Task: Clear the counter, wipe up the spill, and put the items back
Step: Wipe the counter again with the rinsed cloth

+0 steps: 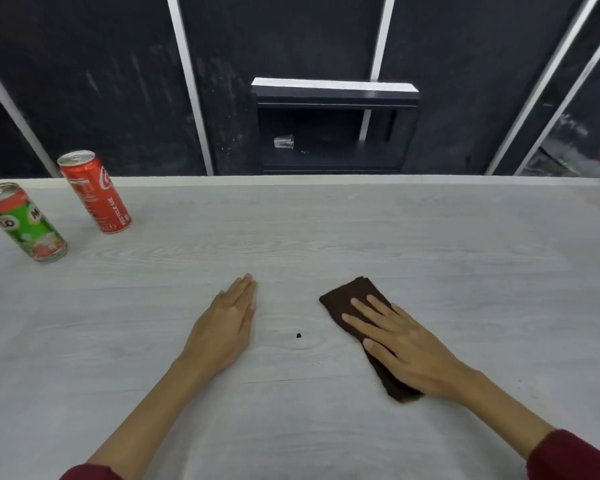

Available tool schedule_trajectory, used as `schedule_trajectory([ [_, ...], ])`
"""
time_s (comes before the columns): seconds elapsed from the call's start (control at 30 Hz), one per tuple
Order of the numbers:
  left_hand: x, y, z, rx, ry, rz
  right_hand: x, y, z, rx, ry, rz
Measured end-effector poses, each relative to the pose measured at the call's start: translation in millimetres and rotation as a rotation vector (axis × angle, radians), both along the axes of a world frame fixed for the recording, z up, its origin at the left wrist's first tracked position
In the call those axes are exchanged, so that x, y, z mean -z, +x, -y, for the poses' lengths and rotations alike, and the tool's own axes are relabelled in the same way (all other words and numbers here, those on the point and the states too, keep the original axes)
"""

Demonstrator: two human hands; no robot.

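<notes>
Right hand [409, 348] lies flat on a folded brown cloth [352, 299], fingers [364, 322] straight and spread, pressing it to the desk [326, 230], apparently for wiping. Left hand [227, 322] rests palm-down beside it, fingers together and released, likely as a brace. Between the hands sits a dark speck [298, 336]. Farther off, at far left, two cans [96, 192] stand upright, seemingly set clear of the wiping area. Beyond the desk edge, a small clear cup [284, 141] lies on a dark shelf [333, 164].
</notes>
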State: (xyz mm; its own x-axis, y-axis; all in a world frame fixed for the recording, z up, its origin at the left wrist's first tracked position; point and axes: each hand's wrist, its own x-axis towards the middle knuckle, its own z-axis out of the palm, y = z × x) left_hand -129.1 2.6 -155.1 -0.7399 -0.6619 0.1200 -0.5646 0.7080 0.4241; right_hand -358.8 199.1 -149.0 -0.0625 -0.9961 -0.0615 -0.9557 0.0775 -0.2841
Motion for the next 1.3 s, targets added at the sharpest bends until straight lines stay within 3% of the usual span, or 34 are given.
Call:
schedule_trajectory([
  [0.27, 4, -4, -18, 0.056, -0.001, 0.001, 18, 26, -140, 0.412, -0.074, -0.104],
  [0.53, -2, 0, -41, -0.016, 0.053, 0.014, 8, -61, -169, 0.692, -0.056, -0.101],
  [0.63, -9, -7, -62, -0.06, 0.02, -0.029, 4, -78, -129, 0.638, -0.043, -0.116],
  [0.77, -15, -46, -114, -0.05, 0.021, -0.088, 2, -64, -95, 0.416, -0.054, -0.082],
  [0.97, 6, -126, -180, -0.017, 0.025, -0.047, 6, -65, -155, 0.163, -0.112, -0.058],
  [1.07, 9, -145, -187, -0.057, -0.009, -0.033, 10, -91, -202, 0.225, -0.111, -0.013],
  [1.17, 7, -155, -185, -0.079, -0.006, -0.011, 15, -136, -230, 0.354, -0.142, -0.12],
  [1.3, 0, -170, -171, -0.099, 0.009, 0.019, 14, -196, -209, 0.53, -0.146, -0.122],
])
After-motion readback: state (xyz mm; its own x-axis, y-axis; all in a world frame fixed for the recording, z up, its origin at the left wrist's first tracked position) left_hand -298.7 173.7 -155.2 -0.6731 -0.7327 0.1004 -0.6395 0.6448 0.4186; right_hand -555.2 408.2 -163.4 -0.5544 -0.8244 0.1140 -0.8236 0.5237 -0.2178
